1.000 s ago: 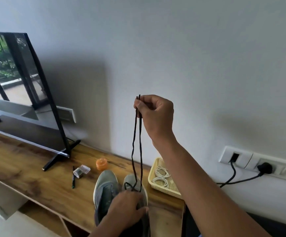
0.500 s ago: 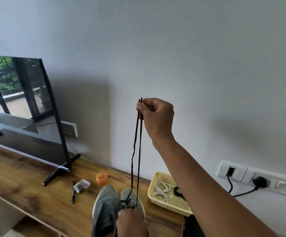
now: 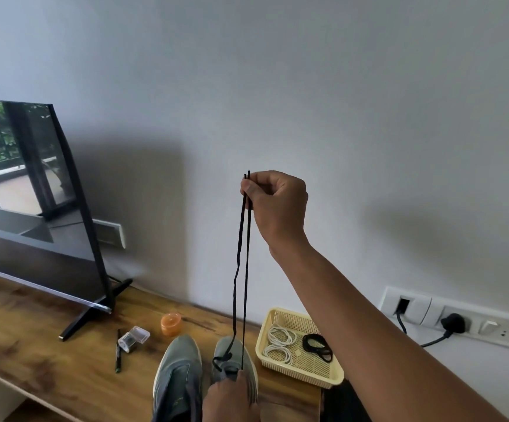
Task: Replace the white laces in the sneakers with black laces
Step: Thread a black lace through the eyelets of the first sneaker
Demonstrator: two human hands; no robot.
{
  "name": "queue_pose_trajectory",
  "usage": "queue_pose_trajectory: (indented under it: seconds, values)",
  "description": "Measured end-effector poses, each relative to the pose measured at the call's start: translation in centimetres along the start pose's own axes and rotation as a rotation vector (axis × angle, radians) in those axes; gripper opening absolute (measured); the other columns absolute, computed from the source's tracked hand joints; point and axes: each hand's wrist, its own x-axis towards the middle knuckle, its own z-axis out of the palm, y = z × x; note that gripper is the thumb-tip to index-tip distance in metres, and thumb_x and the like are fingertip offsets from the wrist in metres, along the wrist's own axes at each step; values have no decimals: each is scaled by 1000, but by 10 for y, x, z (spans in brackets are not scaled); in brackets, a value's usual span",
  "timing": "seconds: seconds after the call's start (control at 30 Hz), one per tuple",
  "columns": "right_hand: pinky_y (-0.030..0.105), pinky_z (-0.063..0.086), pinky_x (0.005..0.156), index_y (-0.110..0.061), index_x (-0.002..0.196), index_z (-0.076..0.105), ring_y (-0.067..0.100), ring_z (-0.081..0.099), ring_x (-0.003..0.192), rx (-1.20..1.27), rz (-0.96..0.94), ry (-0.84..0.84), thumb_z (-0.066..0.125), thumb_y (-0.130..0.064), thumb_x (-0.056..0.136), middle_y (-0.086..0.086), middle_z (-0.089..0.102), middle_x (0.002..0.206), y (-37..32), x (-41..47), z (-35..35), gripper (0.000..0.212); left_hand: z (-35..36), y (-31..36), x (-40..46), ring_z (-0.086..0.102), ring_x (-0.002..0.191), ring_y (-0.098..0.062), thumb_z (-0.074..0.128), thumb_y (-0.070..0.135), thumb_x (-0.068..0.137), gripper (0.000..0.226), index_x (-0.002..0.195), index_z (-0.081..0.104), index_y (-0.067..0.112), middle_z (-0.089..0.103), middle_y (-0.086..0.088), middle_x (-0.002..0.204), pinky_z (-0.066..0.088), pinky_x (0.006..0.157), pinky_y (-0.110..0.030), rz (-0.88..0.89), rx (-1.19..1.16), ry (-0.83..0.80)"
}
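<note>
Two grey sneakers stand side by side on the wooden table, the left sneaker (image 3: 177, 373) without laces and the right sneaker (image 3: 246, 356) partly under my left hand (image 3: 232, 399). My right hand (image 3: 274, 202) is raised high and pinches both ends of a black lace (image 3: 241, 269). The lace hangs down in two strands to the front eyelets of the right sneaker. My left hand rests on that sneaker, fingers curled over it near the lace. A yellow basket (image 3: 323, 376) holds coiled white laces (image 3: 279, 342) and a coiled black lace (image 3: 317, 345).
A TV (image 3: 34, 208) on a black stand fills the left of the table. An orange cap (image 3: 171, 323), a small clear plastic case (image 3: 133, 338) and a pen (image 3: 118, 351) lie before the sneakers. A wall socket strip with a black plug (image 3: 452, 324) sits at right.
The camera view has tilted up, so the table sits lower in frame. My right hand still holds the lace ends up. My left hand slid back toward the sneaker's tongue.
</note>
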Motion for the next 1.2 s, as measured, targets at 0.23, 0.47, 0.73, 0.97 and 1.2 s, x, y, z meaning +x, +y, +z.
queue_pose_trajectory:
  seconds: [0.23,0.47,0.73,0.97,1.2]
  values:
    - [44,61,84,-15,85,80,16,73,73,-38,-32,36,79,-12,85,-6,76,73,-6,10,0,3,6,-4,16,56,132,-28,47,51,102,64,156,32,20,56,-6,145,45,107,-31,-10,18,-41]
    - [43,60,84,-16,82,80,14,72,73,-74,-53,72,79,-11,84,-9,74,70,-10,14,5,5,9,-2,22,55,134,-29,47,46,104,60,154,36,15,55,-8,146,45,108,-33,-18,58,-32]
    - [37,58,83,-18,77,78,10,70,70,-51,-139,161,79,-10,83,-12,71,66,-40,28,7,10,15,-2,9,61,123,-26,48,45,99,50,142,50,19,62,-8,133,49,101,-32,-18,53,49]
    - [41,60,84,-22,79,77,11,73,74,-69,-154,95,80,-12,84,-11,73,70,-39,26,-2,11,8,-2,9,51,138,-30,55,47,97,62,150,44,19,30,-13,163,49,107,-36,11,-13,39]
    - [34,60,80,-23,79,77,7,71,70,-134,-172,44,79,-13,85,-12,73,68,-40,20,-11,11,8,10,-11,46,134,-36,51,54,98,63,150,38,22,35,-20,157,50,102,-43,-67,64,104]
